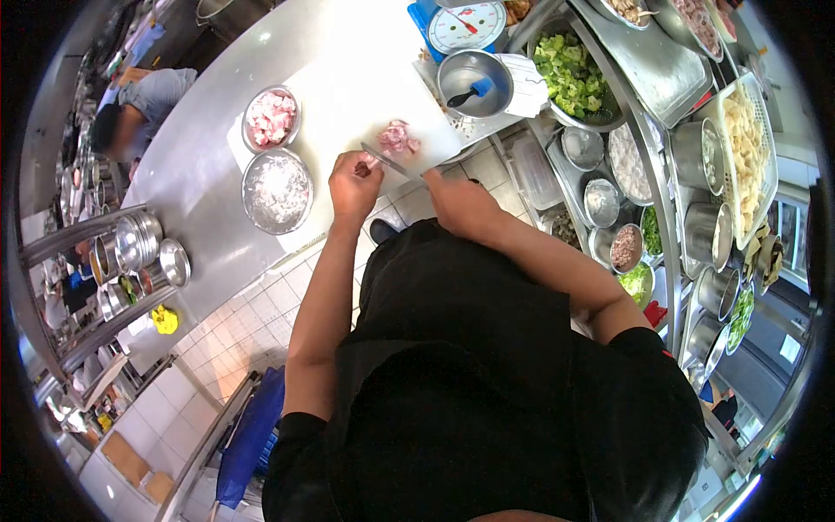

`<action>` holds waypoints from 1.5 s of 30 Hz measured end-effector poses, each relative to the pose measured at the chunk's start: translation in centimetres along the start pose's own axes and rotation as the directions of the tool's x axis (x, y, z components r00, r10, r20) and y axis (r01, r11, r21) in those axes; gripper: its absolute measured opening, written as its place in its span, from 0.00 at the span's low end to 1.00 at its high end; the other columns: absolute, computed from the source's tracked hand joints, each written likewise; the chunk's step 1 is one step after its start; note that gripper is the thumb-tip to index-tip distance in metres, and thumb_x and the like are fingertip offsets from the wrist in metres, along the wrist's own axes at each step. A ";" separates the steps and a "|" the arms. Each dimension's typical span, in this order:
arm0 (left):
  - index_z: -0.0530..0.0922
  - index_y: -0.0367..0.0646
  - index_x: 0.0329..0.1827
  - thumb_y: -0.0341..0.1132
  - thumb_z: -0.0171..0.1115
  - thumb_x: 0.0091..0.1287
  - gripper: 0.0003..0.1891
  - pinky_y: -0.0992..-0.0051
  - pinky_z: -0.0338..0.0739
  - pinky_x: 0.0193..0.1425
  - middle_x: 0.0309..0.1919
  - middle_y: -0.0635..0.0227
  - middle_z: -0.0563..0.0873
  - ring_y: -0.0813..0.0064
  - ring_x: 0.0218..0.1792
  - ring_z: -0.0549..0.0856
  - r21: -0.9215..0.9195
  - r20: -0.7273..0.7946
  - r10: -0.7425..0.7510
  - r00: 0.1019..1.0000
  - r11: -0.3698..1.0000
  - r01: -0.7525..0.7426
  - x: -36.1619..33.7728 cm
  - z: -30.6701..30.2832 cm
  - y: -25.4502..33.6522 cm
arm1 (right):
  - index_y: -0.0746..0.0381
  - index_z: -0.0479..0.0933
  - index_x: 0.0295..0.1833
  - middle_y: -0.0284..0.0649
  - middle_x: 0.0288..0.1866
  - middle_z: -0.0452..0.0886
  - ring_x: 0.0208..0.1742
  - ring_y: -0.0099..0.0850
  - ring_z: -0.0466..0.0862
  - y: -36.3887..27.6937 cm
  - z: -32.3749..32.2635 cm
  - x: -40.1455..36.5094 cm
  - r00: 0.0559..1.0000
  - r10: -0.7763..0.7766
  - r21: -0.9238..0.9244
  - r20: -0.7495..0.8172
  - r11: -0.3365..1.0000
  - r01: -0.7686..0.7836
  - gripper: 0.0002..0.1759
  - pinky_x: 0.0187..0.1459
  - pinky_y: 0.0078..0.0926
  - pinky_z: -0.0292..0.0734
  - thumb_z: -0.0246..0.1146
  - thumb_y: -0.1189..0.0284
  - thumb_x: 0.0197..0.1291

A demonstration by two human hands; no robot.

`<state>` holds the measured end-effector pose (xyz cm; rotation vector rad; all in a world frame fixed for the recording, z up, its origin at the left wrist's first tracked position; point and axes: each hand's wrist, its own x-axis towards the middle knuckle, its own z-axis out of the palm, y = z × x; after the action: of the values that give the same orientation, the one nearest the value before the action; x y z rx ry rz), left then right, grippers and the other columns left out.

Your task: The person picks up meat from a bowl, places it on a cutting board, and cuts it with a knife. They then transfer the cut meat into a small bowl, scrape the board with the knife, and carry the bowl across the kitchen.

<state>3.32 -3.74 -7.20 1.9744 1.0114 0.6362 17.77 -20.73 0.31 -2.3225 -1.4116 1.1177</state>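
Observation:
My right hand is closed around the handle of a knife, whose blade reaches left across the near edge of a white cutting board. Beside the blade's tip, my left hand has its fingers curled, with a bit of pink raw meat at the fingertips, mostly hidden. A small heap of cut raw meat lies just beyond the blade. Left of the board stand a metal bowl of pink meat pieces and a metal bowl with white powder.
A blue dial scale and a metal bowl with a blue brush stand right of the board. Farther right are a colander of chopped greens and racks of ingredient containers. Another person is across the steel table at left.

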 end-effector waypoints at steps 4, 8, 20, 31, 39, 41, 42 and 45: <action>0.85 0.37 0.40 0.25 0.72 0.58 0.08 0.71 0.86 0.42 0.32 0.63 0.87 0.69 0.33 0.90 -0.024 -0.006 0.016 1.000 1.000 -0.016 -0.1 0.5 -0.8 | 0.64 0.67 0.57 0.61 0.42 0.86 0.48 0.62 0.87 -0.5 -0.5 -0.2 0.999 0.008 0.002 0.042 1.000 -0.008 0.12 0.50 0.62 0.79 0.52 0.77 0.69; 0.86 0.37 0.38 0.26 0.73 0.57 0.07 0.71 0.86 0.40 0.33 0.61 0.87 0.68 0.32 0.90 0.036 -0.018 0.040 0.999 0.999 -0.039 0.0 0.9 -1.1 | 0.63 0.67 0.56 0.61 0.43 0.86 0.49 0.62 0.87 -0.4 0.1 0.6 0.999 -0.005 0.018 0.043 1.000 0.004 0.12 0.50 0.62 0.79 0.53 0.77 0.69; 0.85 0.38 0.35 0.27 0.74 0.55 0.07 0.69 0.85 0.38 0.33 0.59 0.89 0.66 0.30 0.89 0.075 -0.059 0.058 0.997 0.996 -0.054 -0.7 1.3 -1.6 | 0.64 0.66 0.55 0.62 0.44 0.86 0.47 0.63 0.86 -0.8 3.1 5.5 0.993 -0.103 0.048 -0.059 0.993 0.105 0.10 0.49 0.64 0.78 0.48 0.74 0.72; 0.83 0.36 0.36 0.27 0.72 0.56 0.08 0.67 0.83 0.38 0.32 0.57 0.87 0.63 0.30 0.88 0.137 -0.110 0.086 0.990 0.988 -0.071 -0.1 1.8 -1.5 | 0.65 0.68 0.56 0.62 0.42 0.86 0.47 0.63 0.86 2.8 2.5 1.5 1.000 -0.015 -0.027 0.023 1.000 0.016 0.12 0.49 0.62 0.79 0.50 0.75 0.70; 0.84 0.39 0.37 0.26 0.70 0.56 0.07 0.63 0.82 0.39 0.31 0.57 0.85 0.58 0.31 0.86 0.090 0.001 0.145 0.989 0.985 -0.144 -0.8 1.4 -1.1 | 0.66 0.68 0.63 0.62 0.47 0.86 0.52 0.60 0.86 -0.4 -0.8 4.4 1.000 -0.005 -0.019 0.008 1.000 0.005 0.17 0.54 0.58 0.79 0.49 0.75 0.71; 0.85 0.39 0.38 0.27 0.71 0.58 0.07 0.64 0.83 0.39 0.31 0.57 0.86 0.60 0.31 0.87 0.075 -0.010 0.130 0.991 0.989 -0.129 -0.7 1.1 -1.9 | 0.66 0.68 0.63 0.62 0.48 0.86 0.52 0.61 0.86 -0.4 -1.0 3.7 1.000 0.019 -0.003 -0.007 1.000 -0.019 0.18 0.54 0.58 0.79 0.49 0.75 0.71; 0.85 0.38 0.40 0.29 0.72 0.59 0.07 0.65 0.83 0.40 0.32 0.57 0.87 0.62 0.32 0.88 0.013 -0.064 0.060 0.996 0.998 -0.059 -0.5 1.0 -2.2 | 0.66 0.67 0.66 0.63 0.45 0.86 0.49 0.62 0.86 -0.3 -0.9 3.6 0.998 0.018 0.020 -0.063 1.000 -0.016 0.19 0.51 0.60 0.79 0.50 0.75 0.71; 0.86 0.37 0.42 0.31 0.73 0.62 0.09 0.67 0.84 0.41 0.35 0.56 0.89 0.64 0.34 0.90 -0.058 -0.109 -0.046 0.993 0.998 0.040 -0.4 0.7 -2.2 | 0.66 0.66 0.65 0.63 0.41 0.86 0.46 0.63 0.86 -0.3 -2.1 2.6 0.997 0.013 0.024 -0.073 1.000 -0.011 0.18 0.50 0.62 0.77 0.51 0.73 0.72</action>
<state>2.66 -3.61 -9.49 1.8812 1.0887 0.7485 19.69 -17.97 0.63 -2.3337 -1.3531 1.0351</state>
